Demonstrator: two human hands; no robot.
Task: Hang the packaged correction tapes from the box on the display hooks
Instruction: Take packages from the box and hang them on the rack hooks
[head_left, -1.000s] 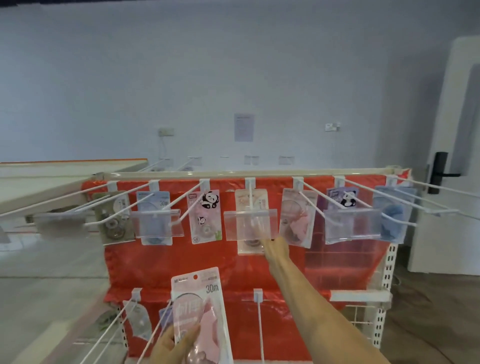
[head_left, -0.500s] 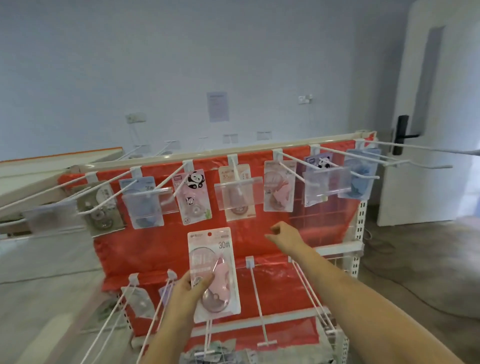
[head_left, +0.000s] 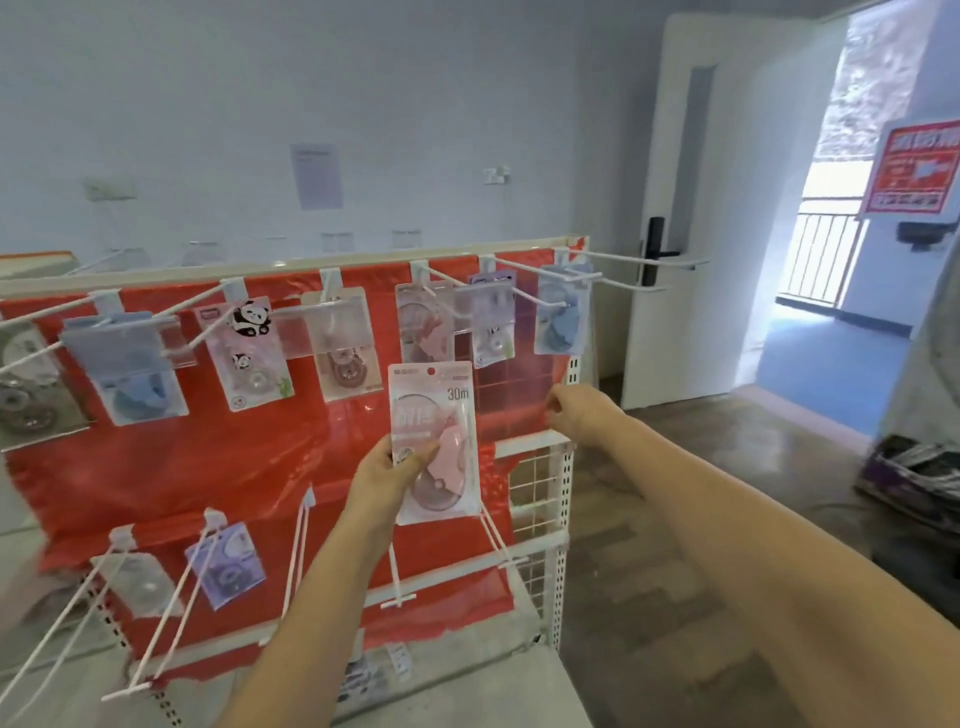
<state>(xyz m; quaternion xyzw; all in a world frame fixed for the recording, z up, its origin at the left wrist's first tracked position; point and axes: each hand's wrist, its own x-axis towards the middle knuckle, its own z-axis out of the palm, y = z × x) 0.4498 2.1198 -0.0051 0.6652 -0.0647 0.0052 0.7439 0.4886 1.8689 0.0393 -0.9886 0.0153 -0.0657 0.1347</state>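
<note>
Left hand: left hand (head_left: 387, 475) grips the lower left edge of a pink correction tape pack (head_left: 435, 441), thumb across the front, fingers (head_left: 382, 452) curled behind; the pack stands upright at about 6 o'clock from the upper row of hooks.
Right hand: right hand (head_left: 576, 415) hangs at 3 o'clock of the held pack, fingers loosely curled and grasping nothing, in front of the red backing's right edge.
Held pack: marked "30m" at its upper right, a red dot by the hang hole; on no hook.
Upper row: display hooks (head_left: 462, 280) stick out from the top rail of the rack (head_left: 563, 519); packs already hang there, among them a panda pack (head_left: 249, 353), a blue pack (head_left: 137, 384) at 9 o'clock of it and a pink pack (head_left: 423, 325) just above the held one.
Lower row: a purple pack (head_left: 226, 564) hangs at 7 o'clock of the left hand.
Backing: red sheet (head_left: 249, 457) covers the rack's panel.
Room: white door (head_left: 727, 208) at 2 o'clock, open beside a bright doorway; box (head_left: 914, 478) of packs on the floor at 3 o'clock.
</note>
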